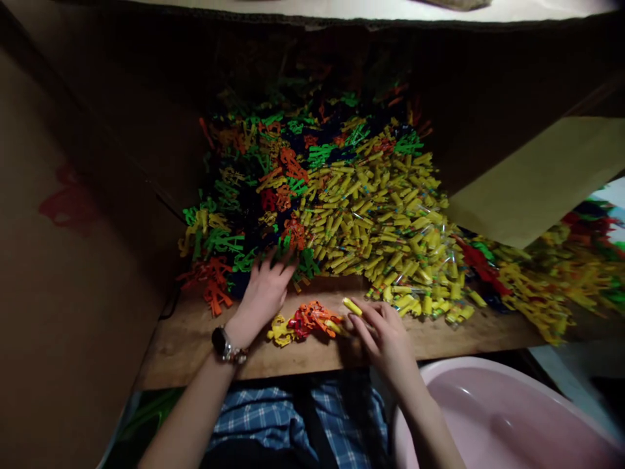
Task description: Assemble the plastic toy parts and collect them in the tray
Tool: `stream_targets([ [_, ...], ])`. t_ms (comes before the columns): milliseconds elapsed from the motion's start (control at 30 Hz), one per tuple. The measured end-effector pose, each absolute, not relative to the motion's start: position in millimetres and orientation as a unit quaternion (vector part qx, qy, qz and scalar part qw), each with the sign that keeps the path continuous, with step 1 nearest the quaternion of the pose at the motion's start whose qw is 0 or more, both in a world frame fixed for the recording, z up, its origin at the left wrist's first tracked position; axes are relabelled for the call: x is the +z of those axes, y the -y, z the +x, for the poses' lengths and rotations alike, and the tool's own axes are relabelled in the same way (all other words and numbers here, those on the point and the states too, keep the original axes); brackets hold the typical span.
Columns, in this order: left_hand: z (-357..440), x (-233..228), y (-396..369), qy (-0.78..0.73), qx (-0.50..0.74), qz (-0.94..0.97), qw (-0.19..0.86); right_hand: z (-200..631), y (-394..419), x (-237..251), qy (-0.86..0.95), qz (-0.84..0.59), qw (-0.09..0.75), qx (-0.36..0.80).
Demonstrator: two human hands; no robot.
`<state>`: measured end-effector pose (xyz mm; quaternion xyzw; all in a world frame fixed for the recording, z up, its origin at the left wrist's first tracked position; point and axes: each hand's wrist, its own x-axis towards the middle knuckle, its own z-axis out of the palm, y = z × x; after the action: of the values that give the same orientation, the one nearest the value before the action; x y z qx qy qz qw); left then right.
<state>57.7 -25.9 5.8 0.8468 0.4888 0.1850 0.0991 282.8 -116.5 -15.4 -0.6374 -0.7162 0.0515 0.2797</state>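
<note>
My left hand [268,283], with a watch [221,342] on its wrist, reaches into a heap of small plastic figures [222,241] in green, orange, red and dark blue. Its fingers are apart, and their tips touch or hover over green figures; I cannot tell which. Between thumb and fingers, my right hand [383,326] pinches a small yellow tube [351,307]. On the wooden board between my hands lies a little group of figures, one yellow [280,331] and others red and orange [315,318]. Beyond my right hand is a large pile of yellow tubes [375,215].
A pink basin [488,371] stands at the lower right, below the edge of the wooden board [195,352]. Cardboard walls [73,260] rise at the left and right. More yellow and red figures [537,293] lie at the right. A shelf edge [312,16] hangs overhead.
</note>
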Motion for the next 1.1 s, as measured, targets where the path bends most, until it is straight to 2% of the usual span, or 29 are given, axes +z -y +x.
stream_targets([
  [100, 56, 2, 10, -0.407, 0.107, 0.906, 0.044, 273, 83, -10, 0.751, -0.625, 0.212, 0.01],
  [233, 48, -6, 13, -0.42, 0.114, 0.9, -0.019, 256, 50, -11, 0.757, -0.64, 0.131, 0.0],
  [400, 30, -16, 27, -0.51, 0.182, 0.84, -0.035, 259, 46, -20, 0.734, -0.665, 0.137, 0.018],
  [500, 33, -11, 35, -0.535, 0.317, 0.783, 0.031, 269, 54, -16, 0.745, -0.642, 0.169, 0.068],
  [567, 42, -3, 41, -0.537, 0.388, 0.739, 0.119, 272, 63, -5, 0.741, -0.616, 0.227, 0.143],
  [667, 57, 9, 47, -0.555, 0.398, 0.66, 0.312, 267, 79, 15, 0.704, -0.572, 0.351, 0.233],
  [733, 64, 13, 50, -0.556, 0.369, 0.599, 0.442, 261, 86, 25, 0.696, -0.557, 0.398, 0.218],
  [833, 68, 16, 52, -0.536, 0.351, 0.548, 0.538, 254, 91, 31, 0.714, -0.553, 0.397, 0.165],
  [1100, 72, 25, 59, -0.528, 0.36, 0.549, 0.538, 247, 106, 32, 0.784, -0.552, 0.282, 0.036],
])
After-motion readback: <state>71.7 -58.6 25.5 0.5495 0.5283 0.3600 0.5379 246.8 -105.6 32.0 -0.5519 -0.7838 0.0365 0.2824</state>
